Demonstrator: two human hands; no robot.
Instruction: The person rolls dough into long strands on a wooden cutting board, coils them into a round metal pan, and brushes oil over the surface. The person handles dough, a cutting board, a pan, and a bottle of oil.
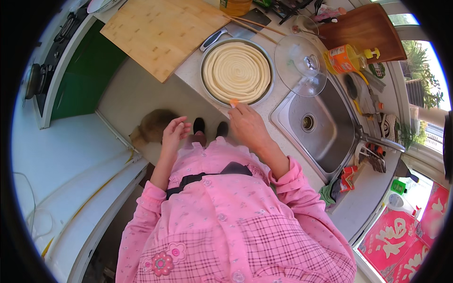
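A long strip of pale dough (pixel 237 69) lies coiled in a tight spiral inside a round metal pan (pixel 269 92) on the counter. At the pan's near rim, my right hand (pixel 249 123) pinches a small orange thing (pixel 234 102); too little of it shows to tell what it is. My left hand (pixel 174 131) hangs over the floor in front of my body, fingers loosely bent and apart, with nothing in it. Right of the pan, a clear glass lid (pixel 300 65) with a knob overlaps the sink's corner.
A bamboo cutting board (pixel 162 32) juts past the counter edge. Beyond the pan lie a cleaver (pixel 253 23) and chopsticks (pixel 260 32). A steel sink (pixel 325 131) and a yellow pump bottle (pixel 343 59) are at right. A blurred furry animal (pixel 154 125) is on the floor near my feet.
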